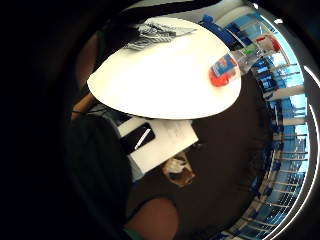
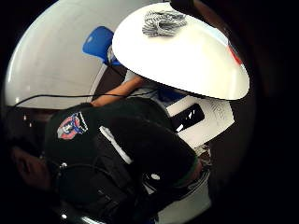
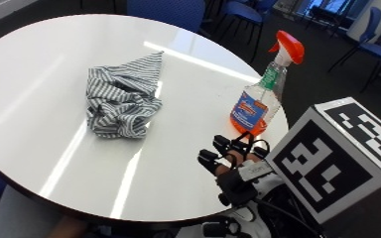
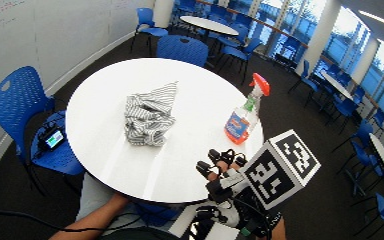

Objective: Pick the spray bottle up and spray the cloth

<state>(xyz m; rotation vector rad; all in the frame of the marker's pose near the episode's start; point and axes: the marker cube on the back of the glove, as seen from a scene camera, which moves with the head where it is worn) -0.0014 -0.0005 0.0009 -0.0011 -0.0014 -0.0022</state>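
A clear spray bottle [image 3: 261, 99] with orange liquid and an orange trigger head stands upright near the round white table's [image 3: 38, 74] edge; it also shows as the spray bottle [image 4: 245, 115] and the spray bottle [image 1: 227, 67]. A crumpled grey-and-white striped cloth [image 3: 123, 99] lies mid-table, seen too as the cloth [image 4: 149, 119], the cloth [image 2: 161, 21] and the cloth [image 1: 150, 32]. My gloved right hand [image 3: 233, 156] hovers over the table edge just short of the bottle, fingers relaxed and slightly bent, holding nothing; the hand [image 4: 218, 165] is apart from the bottle.
Blue chairs [image 4: 19, 100] ring the table, one chair [image 4: 182, 47] at its far side. A device with a lit screen [image 4: 52, 139] lies on a chair seat. Papers and a dark phone [image 1: 137, 137] rest on the person's lap below the table.
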